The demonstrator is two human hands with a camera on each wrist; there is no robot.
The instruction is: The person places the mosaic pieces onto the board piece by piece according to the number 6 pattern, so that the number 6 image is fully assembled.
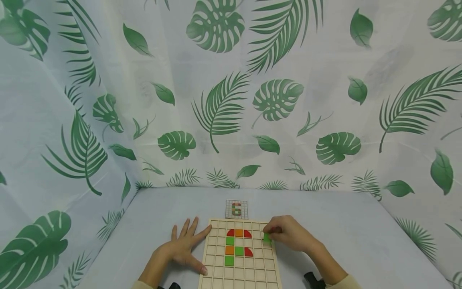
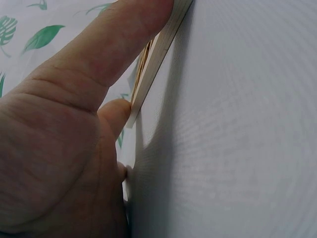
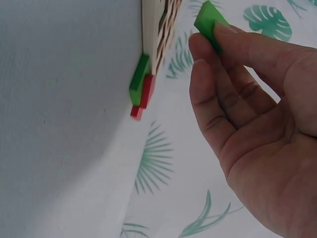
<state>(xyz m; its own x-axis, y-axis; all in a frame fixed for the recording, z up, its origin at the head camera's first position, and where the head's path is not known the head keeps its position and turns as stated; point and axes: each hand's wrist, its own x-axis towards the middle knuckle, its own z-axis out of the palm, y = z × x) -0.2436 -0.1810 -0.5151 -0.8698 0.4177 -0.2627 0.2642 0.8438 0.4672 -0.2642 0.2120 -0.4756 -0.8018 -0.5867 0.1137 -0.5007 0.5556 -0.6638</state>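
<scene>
A wooden grid board [image 1: 239, 273] lies on the table, with coloured tiles set in some cells. Along its upper row, an orange square [image 1: 239, 233] sits between two red quarter-round tiles [image 1: 247, 233]. Below are several green squares [image 1: 229, 241], another orange square [image 1: 229, 250] and a third red quarter-round tile [image 1: 248, 252]. My right hand [image 1: 288, 234] pinches a green square tile [image 3: 207, 21] between thumb and fingertips, over the board's upper right side. Fingers spread, my left hand [image 1: 182, 245] rests along the left edge, its thumb and index finger at the frame.
Behind the board lies a small pattern card [image 1: 236, 209] with a gridded coloured figure. Beside the board, in the right wrist view, are a green tile [image 3: 139, 79] and red tiles [image 3: 147, 90]. A leaf-printed curtain [image 1: 231, 160] encloses the table's back and sides.
</scene>
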